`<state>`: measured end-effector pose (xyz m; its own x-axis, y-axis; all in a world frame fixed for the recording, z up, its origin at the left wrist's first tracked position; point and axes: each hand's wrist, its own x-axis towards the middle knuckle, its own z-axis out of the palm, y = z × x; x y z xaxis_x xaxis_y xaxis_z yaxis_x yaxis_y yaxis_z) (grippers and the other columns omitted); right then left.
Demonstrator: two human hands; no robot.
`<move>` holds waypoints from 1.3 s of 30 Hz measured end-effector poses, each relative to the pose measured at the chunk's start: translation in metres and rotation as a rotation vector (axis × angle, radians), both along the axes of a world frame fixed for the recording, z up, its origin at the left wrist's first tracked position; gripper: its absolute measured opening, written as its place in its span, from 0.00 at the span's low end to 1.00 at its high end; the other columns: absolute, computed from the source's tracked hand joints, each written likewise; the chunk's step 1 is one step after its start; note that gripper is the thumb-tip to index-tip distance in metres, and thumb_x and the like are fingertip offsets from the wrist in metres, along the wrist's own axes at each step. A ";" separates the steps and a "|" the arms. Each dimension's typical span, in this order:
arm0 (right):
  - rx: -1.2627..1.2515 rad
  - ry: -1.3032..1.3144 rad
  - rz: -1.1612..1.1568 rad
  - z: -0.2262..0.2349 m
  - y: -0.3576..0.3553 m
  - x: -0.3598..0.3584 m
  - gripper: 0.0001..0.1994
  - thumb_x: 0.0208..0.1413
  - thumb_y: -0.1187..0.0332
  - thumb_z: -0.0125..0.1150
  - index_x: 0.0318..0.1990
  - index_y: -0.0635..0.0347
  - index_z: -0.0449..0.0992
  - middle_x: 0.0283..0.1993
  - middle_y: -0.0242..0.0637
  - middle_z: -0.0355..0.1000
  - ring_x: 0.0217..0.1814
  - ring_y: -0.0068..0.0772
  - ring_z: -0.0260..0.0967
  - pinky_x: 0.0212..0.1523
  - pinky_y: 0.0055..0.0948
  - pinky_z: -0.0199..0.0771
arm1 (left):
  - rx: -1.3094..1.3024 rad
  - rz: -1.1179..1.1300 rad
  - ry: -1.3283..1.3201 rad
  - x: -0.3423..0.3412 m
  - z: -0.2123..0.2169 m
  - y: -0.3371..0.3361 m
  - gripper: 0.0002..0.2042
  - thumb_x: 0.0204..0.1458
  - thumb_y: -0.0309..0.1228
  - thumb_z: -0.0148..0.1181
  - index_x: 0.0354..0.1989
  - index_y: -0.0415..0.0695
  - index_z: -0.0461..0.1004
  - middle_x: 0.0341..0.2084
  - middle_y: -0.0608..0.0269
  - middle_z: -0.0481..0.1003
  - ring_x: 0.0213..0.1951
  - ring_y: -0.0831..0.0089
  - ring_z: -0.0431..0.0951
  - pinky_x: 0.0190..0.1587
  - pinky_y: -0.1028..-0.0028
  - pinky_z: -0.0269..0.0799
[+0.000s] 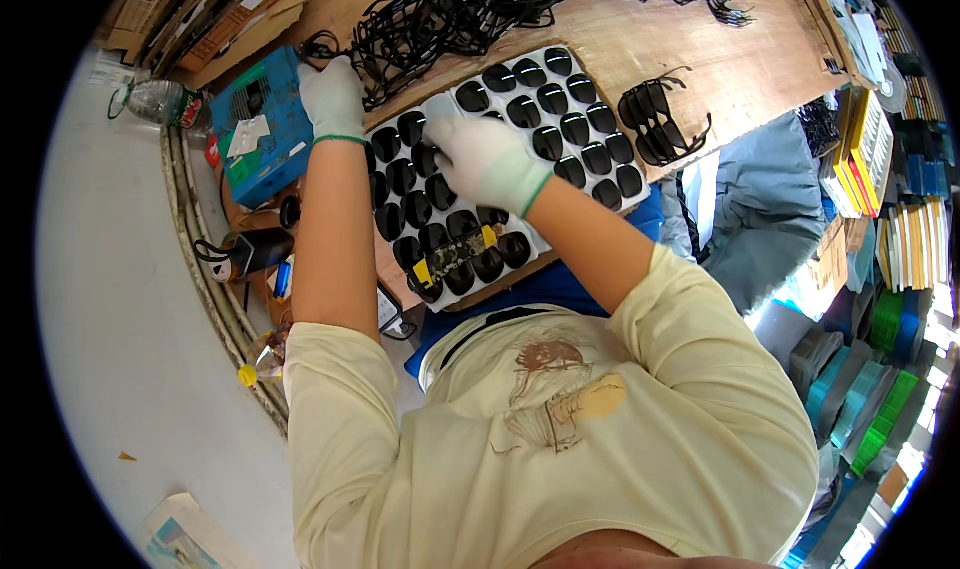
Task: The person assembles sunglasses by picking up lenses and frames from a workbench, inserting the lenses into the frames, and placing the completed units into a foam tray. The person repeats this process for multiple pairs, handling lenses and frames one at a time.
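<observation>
Cream cotton covers me in a loose T-shirt with a brown printed drawing [550, 399], nearest to view along the lower edge, and my 2 bare forearms reach up and away from it.

Just beyond my waist lies a white, shallow tray [534, 235], set at a slant and filled with rows of glossy black, rounded lenses [548, 143]. Across its near part rests a narrow, see-through strip with 2 yellow ends [455, 256].

Over the tray's middle is my right hand [487, 164], in a white knitted glove with a pale green cuff. Its fingers are bent inward, close above the lenses; I cannot tell whether they have hold of anything.

Farther up, past the tray's left corner, is my left hand [334, 99], in a matching glove. Its fingers curl away from view beside a black, thin, looped piece [320, 45], so their gap and any grip cannot be told.

Left of that hand sits a scuffed blue box [262, 129], with a clear plastic bottle [158, 103] beyond it.

Right of the tray, a row of black-framed dark glasses [660, 121] lies on the brown wooden table [770, 59]. Farthest off, along the table's upper part, spreads a tangled heap of thin black pieces [470, 11].
</observation>
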<state>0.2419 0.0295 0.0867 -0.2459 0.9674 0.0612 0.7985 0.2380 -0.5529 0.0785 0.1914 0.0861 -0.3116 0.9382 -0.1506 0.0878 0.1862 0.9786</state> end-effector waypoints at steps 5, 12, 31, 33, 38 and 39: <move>0.105 0.119 0.075 -0.001 -0.070 0.001 0.08 0.53 0.70 0.58 0.41 0.56 0.74 0.36 0.41 0.76 0.40 0.49 0.77 0.40 0.45 0.77 | 0.055 -0.065 0.393 -0.005 0.007 0.001 0.26 0.51 0.31 0.52 0.56 0.25 0.68 0.51 0.31 0.75 0.53 0.43 0.76 0.57 0.61 0.68; 0.119 0.238 0.093 0.020 -0.116 0.018 0.11 0.54 0.70 0.58 0.45 0.55 0.76 0.37 0.41 0.76 0.41 0.48 0.76 0.42 0.44 0.76 | 0.196 -0.248 -0.054 -0.006 0.069 -0.048 0.13 0.57 0.34 0.58 0.43 0.36 0.78 0.29 0.57 0.79 0.33 0.73 0.79 0.35 0.73 0.71; -0.387 1.413 -0.187 0.063 -0.204 -0.002 0.18 0.58 0.74 0.63 0.55 0.67 0.72 0.47 0.37 0.76 0.43 0.23 0.75 0.45 0.25 0.77 | 0.093 -0.794 0.281 -0.056 0.101 -0.357 0.20 0.66 0.27 0.45 0.63 0.28 0.58 0.35 0.51 0.80 0.37 0.66 0.82 0.44 0.68 0.77; -0.372 1.190 -0.094 0.067 -0.209 -0.003 0.16 0.57 0.75 0.63 0.53 0.67 0.75 0.46 0.39 0.77 0.42 0.25 0.76 0.45 0.25 0.77 | 0.133 -0.772 0.319 -0.063 0.097 -0.372 0.19 0.65 0.26 0.45 0.61 0.28 0.61 0.32 0.50 0.80 0.33 0.61 0.83 0.40 0.65 0.78; 0.032 0.848 -0.038 0.072 -0.196 -0.013 0.13 0.52 0.76 0.67 0.46 0.68 0.79 0.43 0.47 0.78 0.39 0.36 0.80 0.41 0.28 0.80 | 0.132 -0.770 0.299 -0.055 0.092 -0.360 0.14 0.66 0.29 0.46 0.53 0.31 0.64 0.29 0.52 0.78 0.31 0.62 0.81 0.36 0.65 0.76; 0.038 0.870 -0.085 0.069 -0.195 -0.013 0.13 0.51 0.76 0.68 0.45 0.68 0.79 0.42 0.47 0.78 0.38 0.38 0.80 0.40 0.29 0.80 | 0.149 -0.760 0.328 -0.048 0.092 -0.357 0.13 0.67 0.29 0.45 0.52 0.31 0.65 0.30 0.53 0.77 0.31 0.66 0.79 0.36 0.68 0.76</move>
